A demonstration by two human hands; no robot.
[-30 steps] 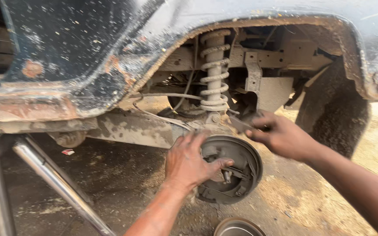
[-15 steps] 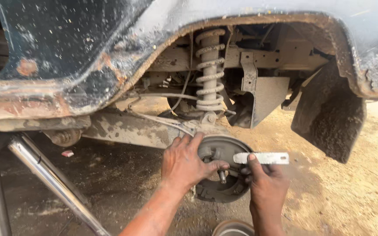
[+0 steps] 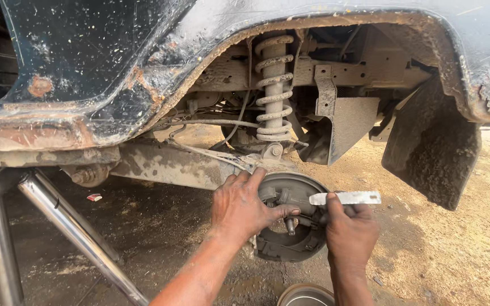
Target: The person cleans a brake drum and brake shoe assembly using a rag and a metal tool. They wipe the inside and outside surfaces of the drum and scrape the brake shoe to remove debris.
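Observation:
A round drum-brake assembly (image 3: pixel 290 243) with dark shoes sits exposed under the wheel arch of a worn dark car body (image 3: pixel 86 62). My left hand (image 3: pixel 242 207) rests on its left side, fingers spread over the top and thumb pointing toward the centre. My right hand (image 3: pixel 350 232) is on the assembly's right side and grips a flat pale metal tool (image 3: pixel 347 198), whose tip reaches in toward the middle of the brake. A coil spring (image 3: pixel 273 85) stands upright just above the brake.
A shiny metal stand with slanted legs (image 3: pixel 69 226) holds the car up at the left. A black mud flap (image 3: pixel 429 147) hangs at the right. A round metal drum (image 3: pixel 304 296) lies on the dirt ground below my hands.
My right hand came down from the upper right of the brake with the flat tool and now holds it against the brake's right side. The left hand stayed in place.

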